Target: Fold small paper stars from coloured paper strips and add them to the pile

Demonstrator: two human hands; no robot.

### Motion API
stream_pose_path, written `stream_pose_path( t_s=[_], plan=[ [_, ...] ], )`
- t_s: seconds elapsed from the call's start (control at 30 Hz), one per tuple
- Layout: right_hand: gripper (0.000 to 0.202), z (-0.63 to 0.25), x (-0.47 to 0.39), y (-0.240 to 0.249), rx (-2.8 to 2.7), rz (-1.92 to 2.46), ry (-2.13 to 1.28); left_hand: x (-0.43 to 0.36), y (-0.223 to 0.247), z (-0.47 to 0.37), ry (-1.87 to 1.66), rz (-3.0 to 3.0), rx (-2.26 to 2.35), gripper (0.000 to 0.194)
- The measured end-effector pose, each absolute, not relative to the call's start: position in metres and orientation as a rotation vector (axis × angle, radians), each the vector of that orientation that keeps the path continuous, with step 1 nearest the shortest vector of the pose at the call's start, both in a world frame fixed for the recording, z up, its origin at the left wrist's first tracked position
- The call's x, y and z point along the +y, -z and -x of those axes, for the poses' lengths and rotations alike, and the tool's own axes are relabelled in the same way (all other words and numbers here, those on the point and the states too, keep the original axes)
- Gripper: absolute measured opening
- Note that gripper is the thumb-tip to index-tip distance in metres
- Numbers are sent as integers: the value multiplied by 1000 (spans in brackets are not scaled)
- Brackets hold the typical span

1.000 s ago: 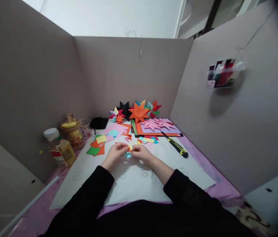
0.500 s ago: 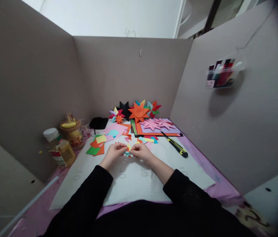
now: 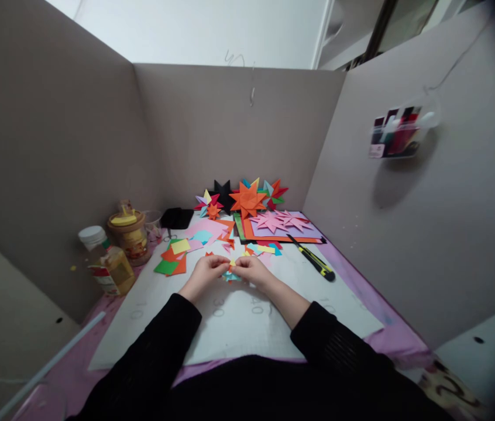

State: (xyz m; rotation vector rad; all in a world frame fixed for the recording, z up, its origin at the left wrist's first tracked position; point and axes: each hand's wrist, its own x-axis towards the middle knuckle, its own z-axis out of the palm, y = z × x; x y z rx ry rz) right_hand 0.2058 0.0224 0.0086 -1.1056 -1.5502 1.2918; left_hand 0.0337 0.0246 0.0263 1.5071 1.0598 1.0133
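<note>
My left hand (image 3: 209, 269) and my right hand (image 3: 251, 270) meet over the white board (image 3: 230, 327), both pinched on a small folded paper piece (image 3: 232, 276) in light blue, yellow and orange. Fingers hide much of it. Beyond the hands lie small paper scraps (image 3: 265, 249). To the left are green, orange and yellow paper squares (image 3: 166, 267) beside a pink sheet (image 3: 212, 228). Folded stars, a large orange one (image 3: 247, 200) among them, stand against the back wall. Pink stars (image 3: 269, 221) rest on stacked sheets.
A yellow and black cutter (image 3: 313, 258) lies right of my hands. At the left edge stand a bottle (image 3: 107, 260), a brown jar (image 3: 129, 234) and a clear cup (image 3: 153, 225). Grey panels (image 3: 230, 128) surround the desk; a clear pouch (image 3: 399, 134) hangs on the right one.
My fingertips have drawn slightly closer together over the folded paper, and more of its light blue part shows below them. The whole view has shifted slightly.
</note>
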Motion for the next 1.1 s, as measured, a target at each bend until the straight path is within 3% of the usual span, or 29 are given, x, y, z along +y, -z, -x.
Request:
stream_pose_path(
  t_s=[0.13,0.3,0.63,1.1],
  plan=[
    [33,-204,24,-8,-1488,1072,-1216,23,-29,-37,-1131,-1393,1034,42],
    [34,-202,27,-8,-1377,1002,-1071,20,-30,-42,-1151,-1302,1000,43],
    [33,-202,26,-8,-1438,990,-1004,21,-28,-37,-1181,-1457,1099,27],
    [32,-203,27,-8,-1461,952,-1044,22,-28,-36,-1215,-1476,1134,27]
  ],
)
